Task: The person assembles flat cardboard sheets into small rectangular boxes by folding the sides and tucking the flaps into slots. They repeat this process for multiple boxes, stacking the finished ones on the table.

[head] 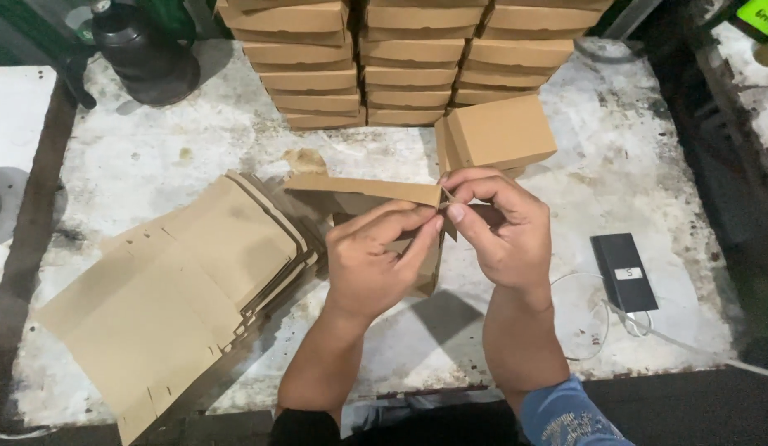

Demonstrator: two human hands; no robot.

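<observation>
While both hands pinch it above the tabletop (615, 165), the half-folded cardboard box (363, 192) looks light and stiff (creasing only along scored lines), best held by its flap edges. Left hand (369, 260) and right hand (500, 227) are closed on one corner. Flat blanks (177, 289) lie left, smooth and matte.

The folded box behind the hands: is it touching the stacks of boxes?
Apart. The head view shows bare table between the folded box and the stacks behind it.
</observation>
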